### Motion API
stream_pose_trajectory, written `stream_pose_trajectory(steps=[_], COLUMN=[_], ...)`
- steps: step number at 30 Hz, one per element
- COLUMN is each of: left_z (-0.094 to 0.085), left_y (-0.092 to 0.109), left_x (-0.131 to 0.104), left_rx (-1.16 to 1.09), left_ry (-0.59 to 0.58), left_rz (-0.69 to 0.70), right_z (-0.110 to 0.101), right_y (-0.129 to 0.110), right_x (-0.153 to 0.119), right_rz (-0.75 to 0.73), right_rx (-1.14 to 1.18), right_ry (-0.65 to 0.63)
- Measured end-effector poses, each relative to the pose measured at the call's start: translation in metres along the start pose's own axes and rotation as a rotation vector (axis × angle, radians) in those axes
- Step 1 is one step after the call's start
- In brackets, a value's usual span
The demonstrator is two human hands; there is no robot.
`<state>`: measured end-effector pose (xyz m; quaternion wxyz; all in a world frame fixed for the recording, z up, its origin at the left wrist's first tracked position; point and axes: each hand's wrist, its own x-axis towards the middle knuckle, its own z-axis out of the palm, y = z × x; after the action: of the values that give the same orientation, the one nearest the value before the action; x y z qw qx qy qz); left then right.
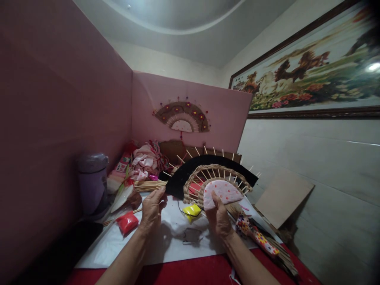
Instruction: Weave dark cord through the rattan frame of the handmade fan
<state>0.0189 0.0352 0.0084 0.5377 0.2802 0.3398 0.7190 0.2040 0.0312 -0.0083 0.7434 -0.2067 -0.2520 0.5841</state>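
A handmade fan (190, 170) is held up above the table, with a black band, thin sticks poking past its outer edge and a woven cord arc. Its half-round base (224, 194) is pale pink with orange-red dots. My right hand (219, 217) grips this base, thumb on the front face. At the band's lower left end, my left hand (153, 206) pinches the black edge between thumb and fingers. Below the fan lies a yellow packet (192, 212) with a dark thin strand over it. A red packet (127, 222) lies left of my left hand.
A finished-looking brown fan with flowers (184, 114) hangs on the pink backboard (225, 118). At left stand a purple flask (93, 186) and a heap of pink cloth (147, 156). Bundled sticks (148, 185) lie behind my left hand. Flower-patterned scissors-like handles (263, 239) lie at right.
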Motion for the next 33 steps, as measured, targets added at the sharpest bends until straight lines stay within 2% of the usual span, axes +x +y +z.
stream_pose_trajectory(steps=[8, 15, 20, 29, 33], left_z=[0.0022, 0.0002, 0.001, 0.0049, 0.0044], left_y=[-0.0013, -0.0017, -0.0016, -0.0076, -0.0086], left_x=[-0.0035, -0.0024, -0.0018, -0.009, -0.01], left_rx=[-0.058, 0.038, -0.008, -0.006, 0.016], left_ry=[-0.018, -0.013, -0.013, -0.223, -0.227], left_rz=[-0.018, 0.024, -0.01, -0.126, -0.193], right_z=[-0.0002, 0.0023, 0.0016, -0.0022, -0.0026], right_y=[-0.0007, -0.0017, -0.0007, 0.0021, 0.0011], right_x=[0.0007, -0.0013, -0.001, 0.0017, 0.0031], right_rz=[0.022, 0.024, 0.046, -0.02, -0.047], right_rx=[0.036, 0.005, 0.029, 0.022, -0.01], right_ry=[0.0, -0.008, 0.018, 0.037, 0.041])
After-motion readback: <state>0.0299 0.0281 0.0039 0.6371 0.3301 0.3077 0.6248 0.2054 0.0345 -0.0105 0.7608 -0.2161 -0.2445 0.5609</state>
